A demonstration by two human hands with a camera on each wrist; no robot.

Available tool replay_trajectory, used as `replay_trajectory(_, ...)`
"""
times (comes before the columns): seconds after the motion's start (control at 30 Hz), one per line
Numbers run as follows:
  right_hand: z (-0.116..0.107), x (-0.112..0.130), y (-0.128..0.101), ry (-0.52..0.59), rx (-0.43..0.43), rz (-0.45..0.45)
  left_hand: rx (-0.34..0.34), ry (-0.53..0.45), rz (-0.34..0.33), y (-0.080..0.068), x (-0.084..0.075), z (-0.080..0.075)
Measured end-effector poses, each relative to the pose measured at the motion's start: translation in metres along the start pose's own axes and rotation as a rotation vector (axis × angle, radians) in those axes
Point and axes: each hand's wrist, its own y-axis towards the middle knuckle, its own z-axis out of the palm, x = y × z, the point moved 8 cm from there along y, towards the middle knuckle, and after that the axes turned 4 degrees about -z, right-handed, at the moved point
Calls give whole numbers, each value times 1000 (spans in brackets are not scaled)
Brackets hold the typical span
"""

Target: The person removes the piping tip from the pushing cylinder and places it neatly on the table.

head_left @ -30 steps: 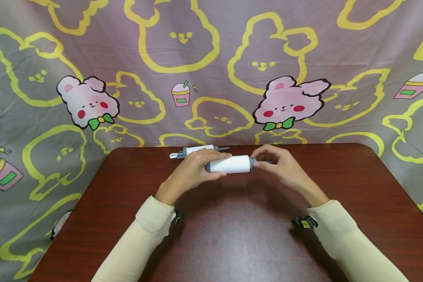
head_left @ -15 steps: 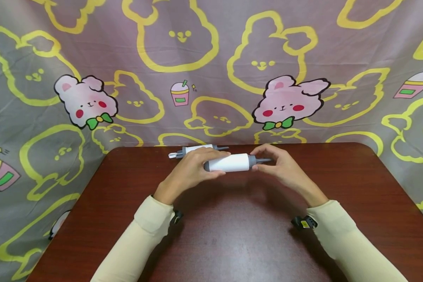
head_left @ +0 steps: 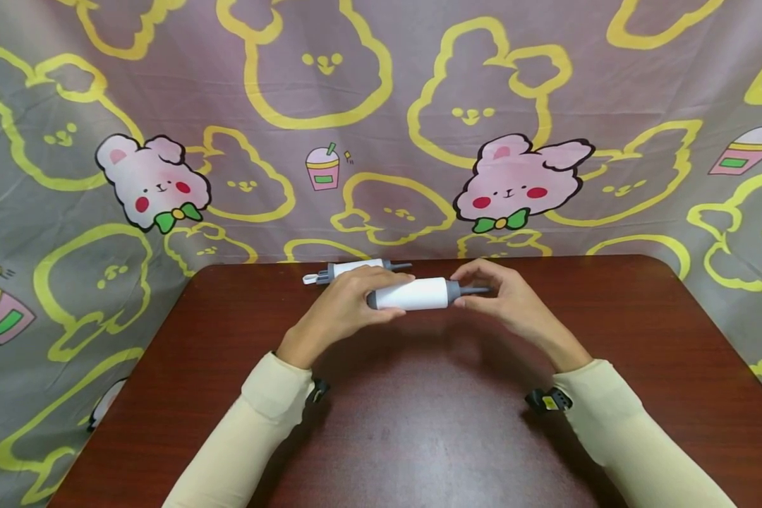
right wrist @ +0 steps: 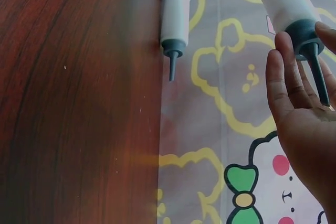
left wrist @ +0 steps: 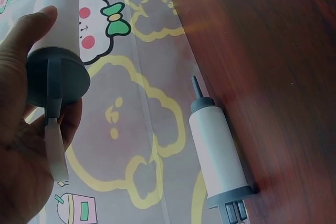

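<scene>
A white hand pump with a grey end cap and grey nozzle is held level above the table by both hands. My left hand grips its white body near the rear cap, thumb along the near side. With fingertips and thumb, my right hand pinches the grey nozzle collar. The thin nozzle points in toward the right palm. From the rear cap, the pump's handle hangs inside the left palm. Behind the left hand lies a second, similar hand pump, partly hidden in the head view.
The dark red wooden table has its far edge just behind the second pump. A curtain printed with rabbits and drink cups hangs behind and along the sides of the table.
The right fingers have shifted slightly at the collar, and more of the nozzle shows between them. The left hand keeps its grip. The second pump has stayed in place.
</scene>
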Motion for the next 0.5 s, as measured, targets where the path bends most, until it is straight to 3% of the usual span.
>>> replay_trajectory(0.5, 1, 2, 1, 54, -11, -44, 8, 3, 0, 0, 0, 2)
